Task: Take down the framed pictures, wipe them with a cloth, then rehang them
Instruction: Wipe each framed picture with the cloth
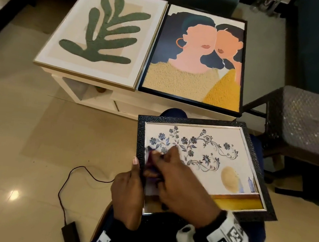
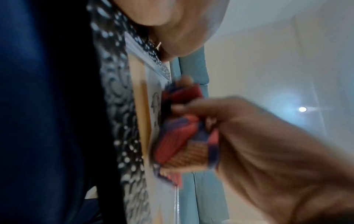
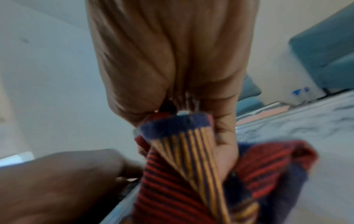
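Framed picture (image 1: pixel 199 162) — cloth (image 1: pixel 150 161) near edge.

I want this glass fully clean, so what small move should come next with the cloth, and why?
Probably sweep the cloth rightward across the glass: the right hand presses it at the left edge of the floral picture, while the left hand steadies the frame.

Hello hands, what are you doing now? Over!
Right hand wiping floral picture with striped cloth. Left hand steadying its frame edge. Nothing in the way.
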